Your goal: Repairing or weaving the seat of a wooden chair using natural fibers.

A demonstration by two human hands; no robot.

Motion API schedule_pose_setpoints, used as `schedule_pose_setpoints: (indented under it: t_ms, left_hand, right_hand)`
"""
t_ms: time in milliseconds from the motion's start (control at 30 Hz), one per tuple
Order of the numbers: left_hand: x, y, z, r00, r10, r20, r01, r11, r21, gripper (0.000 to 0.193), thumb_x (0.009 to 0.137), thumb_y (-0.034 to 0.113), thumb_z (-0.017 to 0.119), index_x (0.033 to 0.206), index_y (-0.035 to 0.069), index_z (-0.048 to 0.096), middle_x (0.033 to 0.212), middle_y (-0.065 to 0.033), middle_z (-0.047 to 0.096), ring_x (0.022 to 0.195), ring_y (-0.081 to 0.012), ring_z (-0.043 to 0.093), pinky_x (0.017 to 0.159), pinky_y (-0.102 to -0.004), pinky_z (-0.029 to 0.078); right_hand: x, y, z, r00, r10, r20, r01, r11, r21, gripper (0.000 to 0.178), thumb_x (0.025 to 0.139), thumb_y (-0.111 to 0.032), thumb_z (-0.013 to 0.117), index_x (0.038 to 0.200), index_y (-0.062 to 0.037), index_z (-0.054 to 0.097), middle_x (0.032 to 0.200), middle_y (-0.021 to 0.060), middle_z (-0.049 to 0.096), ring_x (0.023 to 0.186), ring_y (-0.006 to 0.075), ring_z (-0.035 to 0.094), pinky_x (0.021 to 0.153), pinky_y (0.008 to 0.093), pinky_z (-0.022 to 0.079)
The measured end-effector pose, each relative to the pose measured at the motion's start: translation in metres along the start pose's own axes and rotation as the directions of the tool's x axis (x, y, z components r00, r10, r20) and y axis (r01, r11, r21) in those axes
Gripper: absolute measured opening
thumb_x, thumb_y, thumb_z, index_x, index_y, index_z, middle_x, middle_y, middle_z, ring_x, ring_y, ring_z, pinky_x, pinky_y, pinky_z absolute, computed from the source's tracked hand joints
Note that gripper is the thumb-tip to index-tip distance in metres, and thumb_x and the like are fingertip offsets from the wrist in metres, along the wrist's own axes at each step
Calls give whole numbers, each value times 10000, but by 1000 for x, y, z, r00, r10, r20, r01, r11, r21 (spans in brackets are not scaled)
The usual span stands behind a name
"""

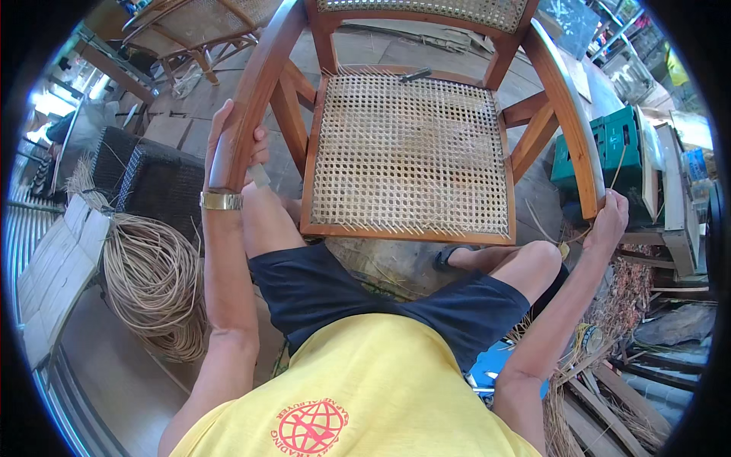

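In front of me stands a wooden armchair with a woven cane seat; short cane ends stick up along its front and back edges. My left hand is wrapped round the left armrest, with a small pale flat piece showing below the fingers. At the front tip of the right armrest, my right hand is closed on a thin cane strand, its fingers partly hidden. A small dark tool or block rests on the seat's back edge.
A big coil of cane lies to my left, beside a dark woven piece. Green crates stand at the right. Another cane chair is at the far left. Wood scraps lie near my right elbow.
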State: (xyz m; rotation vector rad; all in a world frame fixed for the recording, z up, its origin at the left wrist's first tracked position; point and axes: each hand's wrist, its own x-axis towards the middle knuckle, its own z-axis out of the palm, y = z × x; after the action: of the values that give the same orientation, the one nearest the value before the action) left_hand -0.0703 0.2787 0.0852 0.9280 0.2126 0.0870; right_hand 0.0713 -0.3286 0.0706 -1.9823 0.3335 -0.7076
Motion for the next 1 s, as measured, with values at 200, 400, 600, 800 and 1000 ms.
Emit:
schedule_pose_setpoints:
  t_ms: [200,400,600,800,1000]
  left_hand:
    - [-16,-13,22,997,39,-71,-34,996,77,551,985,512,533,1110,-25,541,702,-80,542,491,-109,437,433,-218,353]
    - [-50,-26,56,950,112,-292,-104,994,43,586,993,505,519,1173,-52,541,691,-89,542,477,-111,439,424,-221,356]
    - [-53,-44,54,933,105,-345,-116,993,-13,604,1006,524,471,1157,-58,536,667,-93,503,468,-115,389,434,-247,334]
    - [-63,-55,36,976,103,-190,-124,987,-102,601,1023,531,419,1134,-44,556,700,-91,498,477,-117,354,417,-249,300]
    - [-73,-121,31,929,-163,-333,-16,880,-475,446,1041,455,466,1125,51,634,686,-26,524,513,-91,378,462,-239,298]
  right_hand:
    - [26,29,-9,993,48,110,-55,997,55,213,954,-168,550,1010,8,655,974,72,599,916,168,550,850,321,441]
    - [39,-8,-12,973,94,208,-110,992,67,160,994,-149,523,1016,-29,627,962,40,590,903,121,542,814,283,446]
    - [44,2,-14,966,137,217,-153,986,58,153,988,-141,513,1035,-46,623,935,17,589,896,106,556,805,276,458]
    - [24,-18,-2,988,64,137,-58,997,-43,143,1013,-151,547,1010,-29,622,953,32,625,889,99,571,829,260,441]
    - [7,-79,-55,967,-217,-136,198,970,-142,149,1012,-116,565,1099,-24,643,1027,81,654,971,149,606,869,311,470]
